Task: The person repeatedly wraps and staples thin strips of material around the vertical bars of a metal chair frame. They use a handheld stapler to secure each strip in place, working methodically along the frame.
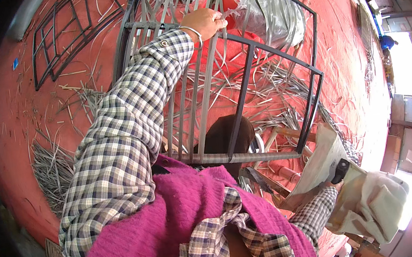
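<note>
A dark metal frame (245, 99) stands in front of me, with grey flat strips (196, 112) stretched side by side over its left part. My left hand (203, 23) is closed at the frame's middle crossbar, its fingers on one of the strips; the exact grip is partly hidden. Low on the right, my right hand (333, 186) is closed around a black object (341, 170), whose kind I cannot make out. That hand is beside a pale sheet (319, 159), apart from the frame. My knee in dark cloth shows under the frame.
Another bare metal frame (63, 35) lies on the red floor covering at the far left. Loose grey strips (52, 167) lie heaped at left and under the frame. A plastic-wrapped bundle (272, 13) is behind it. White cloth (382, 200) hangs at right.
</note>
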A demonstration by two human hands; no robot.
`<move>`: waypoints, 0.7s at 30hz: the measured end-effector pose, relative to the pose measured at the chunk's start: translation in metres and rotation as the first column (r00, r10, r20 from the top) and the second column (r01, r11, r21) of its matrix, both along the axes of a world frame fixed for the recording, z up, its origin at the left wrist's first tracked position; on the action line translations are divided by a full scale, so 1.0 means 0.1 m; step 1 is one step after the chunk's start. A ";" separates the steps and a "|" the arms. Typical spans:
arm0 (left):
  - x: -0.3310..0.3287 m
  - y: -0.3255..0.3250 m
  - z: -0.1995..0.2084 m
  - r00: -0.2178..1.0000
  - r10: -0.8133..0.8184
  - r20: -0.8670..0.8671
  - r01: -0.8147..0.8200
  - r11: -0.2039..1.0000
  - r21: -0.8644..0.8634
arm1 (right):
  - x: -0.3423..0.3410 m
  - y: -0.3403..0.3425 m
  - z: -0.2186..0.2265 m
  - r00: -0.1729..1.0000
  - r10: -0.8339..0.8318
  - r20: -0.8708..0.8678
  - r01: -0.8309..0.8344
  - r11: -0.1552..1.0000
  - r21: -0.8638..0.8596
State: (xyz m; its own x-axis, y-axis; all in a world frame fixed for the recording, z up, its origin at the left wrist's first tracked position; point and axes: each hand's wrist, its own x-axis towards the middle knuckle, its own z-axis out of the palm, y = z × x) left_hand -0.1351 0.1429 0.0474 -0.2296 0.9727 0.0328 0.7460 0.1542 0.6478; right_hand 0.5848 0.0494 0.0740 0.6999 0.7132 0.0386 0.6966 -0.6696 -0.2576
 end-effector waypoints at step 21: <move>0.03 0.16 -0.12 0.999 -0.016 -0.028 0.014 0.997 -0.070 | -4.75 0.64 0.86 0.010 0.531 -0.847 -0.757 0.558 0.340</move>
State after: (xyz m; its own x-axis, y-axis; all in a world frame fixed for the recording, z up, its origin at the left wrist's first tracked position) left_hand -0.1319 0.1584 0.0356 -0.2150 0.9762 -0.0285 0.7665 0.1868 0.6145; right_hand 0.1094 0.1138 0.1597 -0.5076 0.7939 -0.3346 0.3461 -0.1677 -0.9231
